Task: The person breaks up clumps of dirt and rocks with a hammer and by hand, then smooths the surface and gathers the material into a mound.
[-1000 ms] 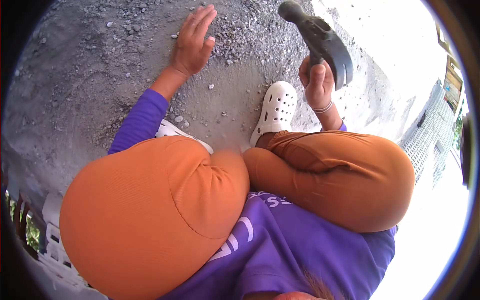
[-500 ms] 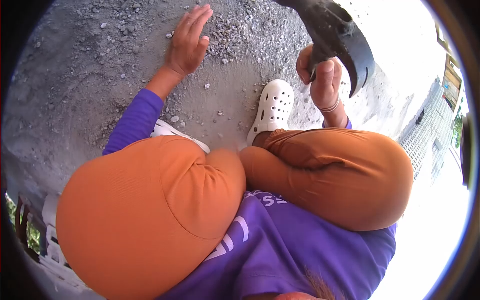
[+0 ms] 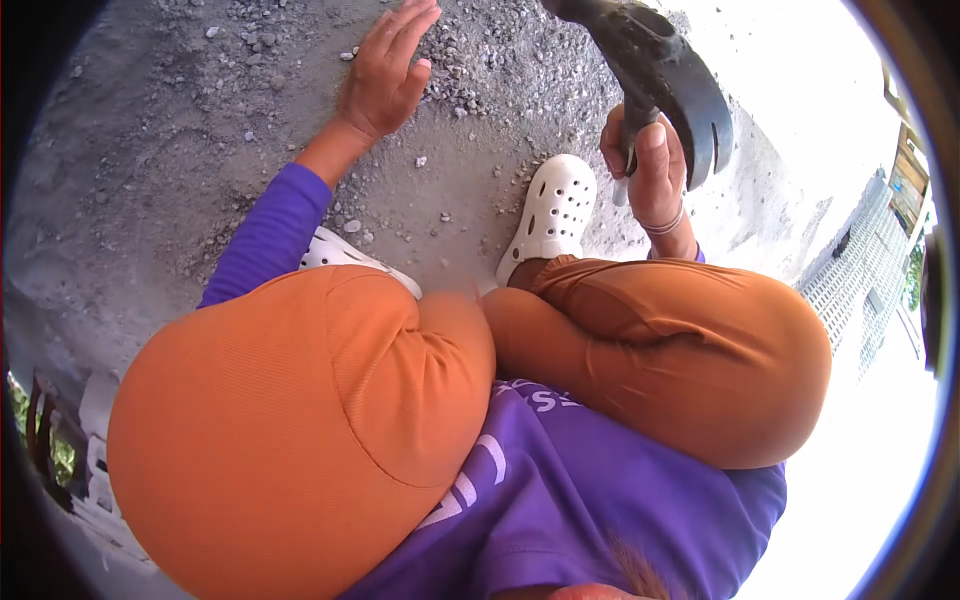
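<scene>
My right hand (image 3: 657, 175) is closed round the handle of a claw hammer (image 3: 655, 65), held up off the ground. The hammer's dark metal head looms large near the camera, with its curved, slotted claw pointing right and down. The lower end of the handle pokes out beneath my fingers. My left hand (image 3: 385, 75) is open, fingers stretched out and thumb apart, over the gravel (image 3: 475, 60). Nothing shows in it, and its fingertips reach the top edge of the view.
White perforated clogs (image 3: 560, 200) are on my feet, between the hands. My bent knees in orange trousers (image 3: 270, 410) fill the lower view. Grey dusty ground (image 3: 170, 150) with small stones spreads at left. A pale mesh panel (image 3: 850, 275) lies in bright light at far right.
The hammer has tilted in my right hand; its claw has swung a little left and the handle's end now shows below the fist. My left hand has shifted slightly right and up.
</scene>
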The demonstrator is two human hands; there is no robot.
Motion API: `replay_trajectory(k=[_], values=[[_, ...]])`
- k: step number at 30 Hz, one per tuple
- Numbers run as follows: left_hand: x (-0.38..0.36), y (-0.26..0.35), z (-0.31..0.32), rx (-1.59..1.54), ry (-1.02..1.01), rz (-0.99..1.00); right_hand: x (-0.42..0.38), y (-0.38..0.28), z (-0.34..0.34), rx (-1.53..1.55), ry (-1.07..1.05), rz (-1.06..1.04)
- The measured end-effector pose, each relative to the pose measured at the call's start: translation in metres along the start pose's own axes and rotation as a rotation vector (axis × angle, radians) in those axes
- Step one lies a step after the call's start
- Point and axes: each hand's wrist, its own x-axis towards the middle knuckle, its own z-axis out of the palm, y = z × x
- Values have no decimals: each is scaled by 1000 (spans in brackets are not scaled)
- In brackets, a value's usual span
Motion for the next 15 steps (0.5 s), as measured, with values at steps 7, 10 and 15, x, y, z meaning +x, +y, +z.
replay_trajectory(k=[7,10,15], values=[[4,3,-5,12,-8,11,15,90,14,-315,-62,286],[3,-6,4,29,27,73,21,80,7,-205,-56,416],[2,-8,3,36,-2,86,-2,73,-13,3,79,441]])
